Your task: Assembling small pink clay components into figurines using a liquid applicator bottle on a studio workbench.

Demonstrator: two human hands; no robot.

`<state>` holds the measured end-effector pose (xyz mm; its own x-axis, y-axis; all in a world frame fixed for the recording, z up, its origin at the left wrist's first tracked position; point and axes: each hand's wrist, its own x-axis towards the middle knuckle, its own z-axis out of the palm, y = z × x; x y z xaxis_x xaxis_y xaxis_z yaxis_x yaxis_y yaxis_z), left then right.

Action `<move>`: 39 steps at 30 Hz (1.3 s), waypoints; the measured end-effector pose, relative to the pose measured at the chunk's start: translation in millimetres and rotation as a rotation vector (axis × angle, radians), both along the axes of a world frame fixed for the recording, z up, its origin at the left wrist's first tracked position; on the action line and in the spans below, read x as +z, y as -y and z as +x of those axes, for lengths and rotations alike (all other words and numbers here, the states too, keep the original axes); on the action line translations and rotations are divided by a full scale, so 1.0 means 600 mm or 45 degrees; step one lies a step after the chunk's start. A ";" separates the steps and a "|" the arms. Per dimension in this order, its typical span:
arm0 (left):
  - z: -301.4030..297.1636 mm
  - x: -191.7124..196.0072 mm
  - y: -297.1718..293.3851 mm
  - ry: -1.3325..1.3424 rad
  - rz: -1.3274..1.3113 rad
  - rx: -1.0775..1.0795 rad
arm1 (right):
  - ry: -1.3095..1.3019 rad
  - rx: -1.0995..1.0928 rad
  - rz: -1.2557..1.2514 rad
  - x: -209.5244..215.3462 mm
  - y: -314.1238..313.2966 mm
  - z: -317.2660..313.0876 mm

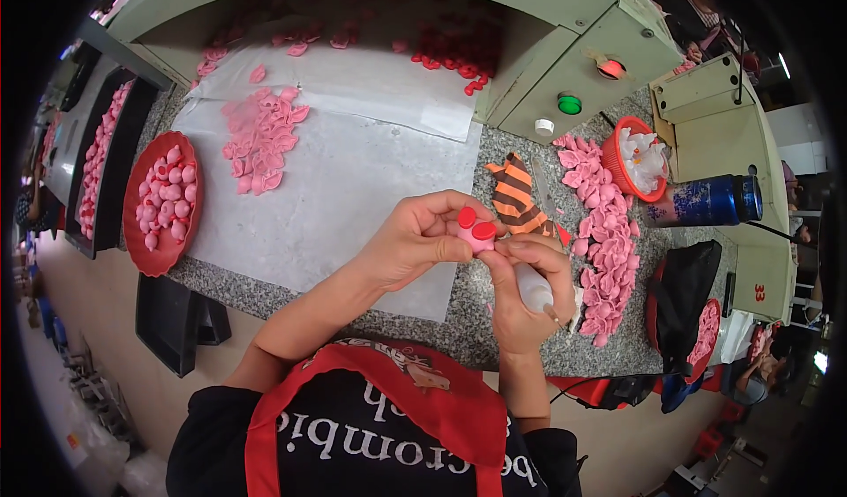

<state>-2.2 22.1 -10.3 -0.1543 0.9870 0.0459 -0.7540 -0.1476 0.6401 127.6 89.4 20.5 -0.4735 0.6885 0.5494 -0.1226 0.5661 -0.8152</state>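
Note:
Between the fingertips of both hands is a small round pink figure (pixel 477 242) with two red ovals on its upper side. My left hand (pixel 410 241) pinches it from the left, thumb in front. My right hand (pixel 529 307) meets it from the right with thumb and fingertips, while a whitish squeeze bottle (pixel 533 287) lies in its palm under the curled fingers. Part of the bottle is hidden by those fingers. Just beyond my right hand lies an orange and brown striped cloth (pixel 516 195).
At left stands a red scalloped bowl (pixel 137 237) of pink balls. Pink petal-like pieces (pixel 263 139) lie on white sheeting (pixel 353 206), with more pink pieces (pixel 607 232) at right. Behind them are a red basket (pixel 618 175), a blue bottle (pixel 697 202) and a green machine housing (pixel 565 73).

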 end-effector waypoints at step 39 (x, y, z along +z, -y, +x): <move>-0.002 -0.020 0.010 0.810 -0.391 -0.451 | 0.388 0.173 -0.431 0.015 -0.075 0.016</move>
<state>-3.4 16.3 -22.5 0.2666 0.9363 -0.2285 -0.9580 0.2833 0.0433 137.1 134.2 29.5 -0.6764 0.7256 0.1268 0.0962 0.2577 -0.9614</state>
